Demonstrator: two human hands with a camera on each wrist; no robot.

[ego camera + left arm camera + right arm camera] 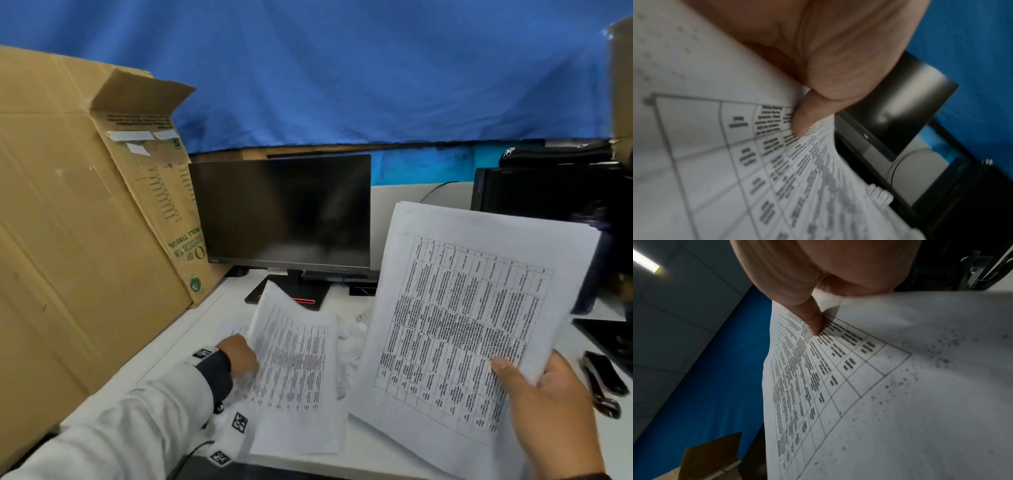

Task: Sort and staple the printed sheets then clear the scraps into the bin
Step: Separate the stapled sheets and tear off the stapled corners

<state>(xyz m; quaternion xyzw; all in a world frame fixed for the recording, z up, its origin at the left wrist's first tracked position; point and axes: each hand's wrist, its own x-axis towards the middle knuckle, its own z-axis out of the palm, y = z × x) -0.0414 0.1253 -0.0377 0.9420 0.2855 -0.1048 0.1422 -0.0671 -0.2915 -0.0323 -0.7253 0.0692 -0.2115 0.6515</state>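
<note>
My right hand (534, 383) holds a stack of printed table sheets (459, 322) tilted up above the desk, thumb (813, 321) pressed on the top page (879, 386). My left hand (239, 353) pinches the left edge of another printed sheet (294, 370), lifted off the desk with its far end curling up; the thumb (807, 116) lies on the print (735, 162). Another sheet (233, 329) lies flat under it. White paper scraps (352, 335) lie between the two sheets. A black stapler (601, 387) lies at the right desk edge.
A dark monitor (284, 212) on a black stand (291, 291) stands behind the papers. A large cardboard box (75, 212) walls the left side. A second black screen (548, 192) is at the right. Blue cloth (342, 68) hangs behind. The white desk (191, 329) shows beside the papers.
</note>
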